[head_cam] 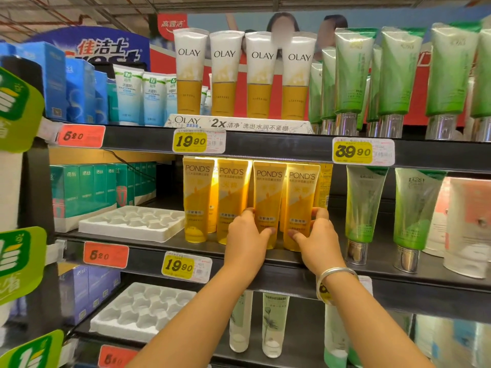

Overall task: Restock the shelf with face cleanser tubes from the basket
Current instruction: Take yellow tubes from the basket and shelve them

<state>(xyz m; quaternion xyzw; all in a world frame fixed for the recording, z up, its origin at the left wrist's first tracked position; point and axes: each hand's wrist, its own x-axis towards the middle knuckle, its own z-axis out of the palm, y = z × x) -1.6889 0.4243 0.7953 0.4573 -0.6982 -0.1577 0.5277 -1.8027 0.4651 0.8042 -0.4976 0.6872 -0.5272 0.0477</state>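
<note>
Our left hand (245, 232) grasps the third yellow tube (267, 203) low down, fingers curled behind its left edge and thumb across its front. Our right hand (317, 235), a silver bangle (335, 274) on its wrist, grasps the fourth yellow tube (299, 205), fingers hooked round its right edge and thumb on its front. Both tubes stand upright, side by side, on the middle shelf (265, 258). Two more yellow tubes (212, 197) stand just to their left, making a row of four. Left of those lies a white tray (132, 221) beside teal boxes (87, 189). Green tubes (385, 205) stand to the right. Above, white and gold tubes (244, 73) line the top shelf.
</note>
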